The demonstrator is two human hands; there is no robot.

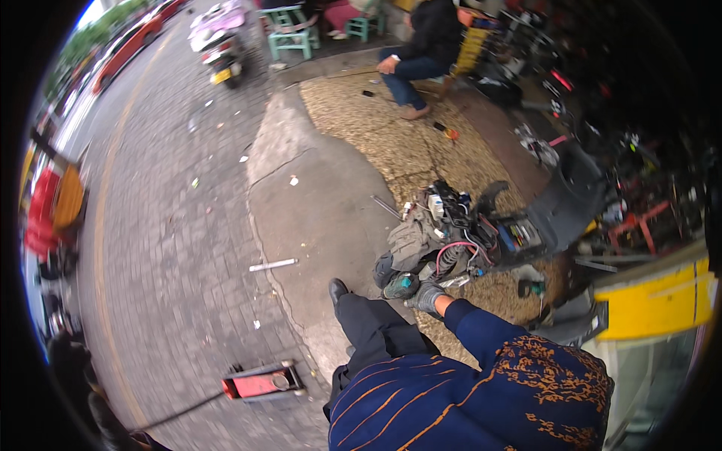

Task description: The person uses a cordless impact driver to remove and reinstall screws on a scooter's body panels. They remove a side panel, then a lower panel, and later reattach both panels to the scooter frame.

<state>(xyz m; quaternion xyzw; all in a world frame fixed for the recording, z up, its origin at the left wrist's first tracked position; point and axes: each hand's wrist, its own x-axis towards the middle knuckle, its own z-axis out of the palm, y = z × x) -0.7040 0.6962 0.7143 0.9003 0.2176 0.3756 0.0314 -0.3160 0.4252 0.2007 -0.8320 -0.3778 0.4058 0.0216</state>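
My right hand [429, 297], in a grey glove, reaches out from a navy sleeve with orange pattern. Its fingers look curled, but what they close on is too small and blurred to make out. Right beside them is a rounded dark thing with a teal part [406, 281]. Just beyond the hand stands a partly stripped scooter [481, 233], with bare wires, a coil spring [450, 259] and a dark front panel [568, 199]. A grey cloth or bag [411, 239] lies over its near left side. My left hand does not show.
A red floor jack [259, 385] with a long handle lies at lower left. A pale bar [273, 264] is on the ground. Toward the back a person [425, 49] sits near a parked scooter [222, 56]. Parts crowd the right, beside a yellow panel [650, 304] and a teal tool [536, 288].
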